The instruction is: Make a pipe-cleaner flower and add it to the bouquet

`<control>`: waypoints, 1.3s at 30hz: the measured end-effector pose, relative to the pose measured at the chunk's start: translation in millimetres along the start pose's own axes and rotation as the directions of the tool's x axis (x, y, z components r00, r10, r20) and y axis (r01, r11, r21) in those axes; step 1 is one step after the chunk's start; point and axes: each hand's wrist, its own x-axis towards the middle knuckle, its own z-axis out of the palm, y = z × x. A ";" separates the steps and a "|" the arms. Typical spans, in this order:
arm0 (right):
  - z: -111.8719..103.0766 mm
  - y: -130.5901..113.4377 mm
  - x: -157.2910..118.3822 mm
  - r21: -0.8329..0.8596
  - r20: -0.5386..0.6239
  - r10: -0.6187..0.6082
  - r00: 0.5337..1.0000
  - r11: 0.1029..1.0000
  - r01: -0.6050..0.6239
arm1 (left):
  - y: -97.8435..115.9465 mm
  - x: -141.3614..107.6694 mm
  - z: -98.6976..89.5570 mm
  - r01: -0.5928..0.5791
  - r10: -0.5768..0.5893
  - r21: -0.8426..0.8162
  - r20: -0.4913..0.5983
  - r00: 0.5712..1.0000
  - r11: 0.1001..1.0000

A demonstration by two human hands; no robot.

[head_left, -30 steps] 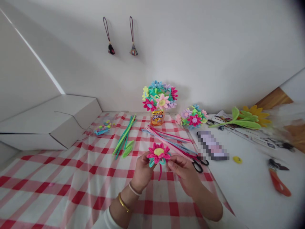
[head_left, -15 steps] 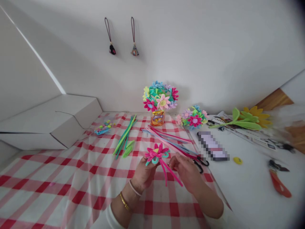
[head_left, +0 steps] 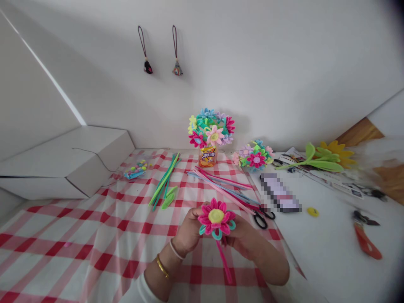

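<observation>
A pink pipe-cleaner flower (head_left: pixel 224 221) with a yellow centre and turquoise loops beneath its petals faces up between my hands. My left hand (head_left: pixel 188 230) is closed on it from the left, its fingertips hidden behind the petals. On the other side my right hand (head_left: pixel 246 240) is closed at the underside of the bloom, where the pink stems begin; its fingertips are partly covered. The pink pipe-cleaner stems (head_left: pixel 224 263) hang down toward me over the checked cloth.
Loose pink and blue pipe cleaners (head_left: pixel 221 187) and black-handled scissors (head_left: pixel 260 220) lie beyond my hands. Green pipe cleaners (head_left: pixel 164 181) are to the left. Behind stands a container (head_left: pixel 207 156) of fuzzy flowers, with a small bouquet (head_left: pixel 256 160) beside it. A phone (head_left: pixel 280 193) lies right.
The flower has tipped so its face shows, and sits slightly lower and to the right. My right hand has moved in against its underside; the pink stems now hang closer together.
</observation>
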 end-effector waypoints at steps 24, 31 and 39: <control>-4.5 0.2 8.2 -0.522 -0.118 -0.406 0.906 0.801 0.291 | 3.7 -4.0 14.2 0.110 -0.089 -0.214 0.107 0.990 0.971; -1.5 -0.5 8.9 -0.274 -0.167 -0.297 0.940 0.930 0.246 | 11.1 -4.1 13.1 0.157 -0.141 -0.168 0.103 0.985 0.973; -9.0 4.2 15.1 -0.131 -0.174 -0.333 0.927 0.941 0.313 | 11.9 -2.5 12.3 0.082 -0.075 -0.067 0.106 0.992 0.994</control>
